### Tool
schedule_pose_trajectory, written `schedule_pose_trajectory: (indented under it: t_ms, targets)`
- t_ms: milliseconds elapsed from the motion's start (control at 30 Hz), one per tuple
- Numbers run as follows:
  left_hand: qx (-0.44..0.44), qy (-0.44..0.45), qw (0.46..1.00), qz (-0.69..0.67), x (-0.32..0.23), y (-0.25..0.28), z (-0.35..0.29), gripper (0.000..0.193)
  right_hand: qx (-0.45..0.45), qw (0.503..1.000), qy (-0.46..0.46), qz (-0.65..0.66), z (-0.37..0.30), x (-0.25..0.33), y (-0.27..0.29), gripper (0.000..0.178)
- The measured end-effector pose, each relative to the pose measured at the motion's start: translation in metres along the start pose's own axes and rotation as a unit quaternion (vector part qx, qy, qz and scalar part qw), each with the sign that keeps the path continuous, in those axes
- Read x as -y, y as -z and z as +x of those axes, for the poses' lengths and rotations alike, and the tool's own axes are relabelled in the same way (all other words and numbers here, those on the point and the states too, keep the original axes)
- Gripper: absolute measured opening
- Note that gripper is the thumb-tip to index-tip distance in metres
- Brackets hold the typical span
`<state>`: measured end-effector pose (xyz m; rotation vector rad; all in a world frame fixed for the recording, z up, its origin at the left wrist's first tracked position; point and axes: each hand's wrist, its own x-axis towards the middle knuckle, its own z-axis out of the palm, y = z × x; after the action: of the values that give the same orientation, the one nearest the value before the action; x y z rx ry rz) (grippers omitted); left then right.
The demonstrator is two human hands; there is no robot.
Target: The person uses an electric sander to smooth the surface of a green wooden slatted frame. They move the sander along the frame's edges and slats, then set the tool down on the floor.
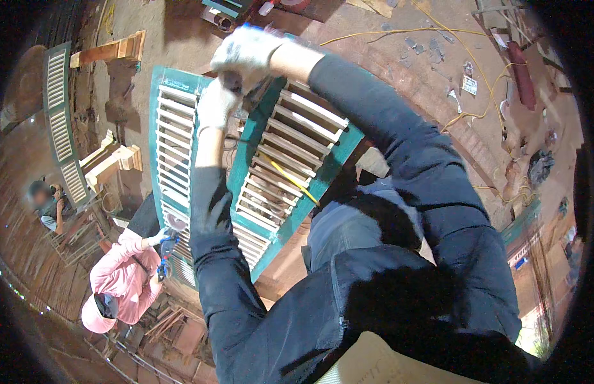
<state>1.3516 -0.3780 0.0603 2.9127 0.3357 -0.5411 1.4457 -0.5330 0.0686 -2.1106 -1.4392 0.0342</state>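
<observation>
My left hand (219,107), in a whitish glove, is closed at the far end of the louvred panels. Just beyond it, my right hand (247,52), gloved too, is closed and slightly blurred. Both seem to grip one dark object (251,96), mostly covered by the gloves; its kind cannot be made out. A bit of blue shows at the right glove's far edge. Below my hands lies a green-framed louvred shutter (245,152) with pale wooden slats. A second such shutter (157,166) lies to its left, partly behind my left forearm. A yellow cord (287,177) crosses the nearer slats.
At the left, a co-worker in pink (124,272) holds a blue power tool (164,265) against the second shutter. Another person (50,205) is farther left, beside a long green louvred panel (61,136). Yellow cable (460,45) and scraps (431,54) litter the floor at right.
</observation>
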Motion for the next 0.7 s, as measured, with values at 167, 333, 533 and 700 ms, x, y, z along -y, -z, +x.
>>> schedule_pose_trajectory:
  t_ms: [167,333,533,700]
  targets:
    - [-0.012,0.057,0.998,-0.015,0.083,-0.036,-0.073,0.043,0.059,0.995,0.021,0.075,0.016,0.074,-0.047,0.035]
    - [-0.02,0.098,0.993,-0.067,0.112,-0.043,-0.156,0.048,0.137,0.989,0.032,0.045,0.016,0.15,-0.105,0.034]
    - [-0.086,0.202,0.975,-0.018,0.224,-0.116,-0.259,0.054,0.113,0.985,0.125,0.029,0.031,0.246,-0.162,0.014]
    - [-0.021,0.248,0.967,-0.05,0.24,-0.11,-0.295,0.05,0.143,0.982,0.105,0.07,0.033,0.292,-0.185,0.028]
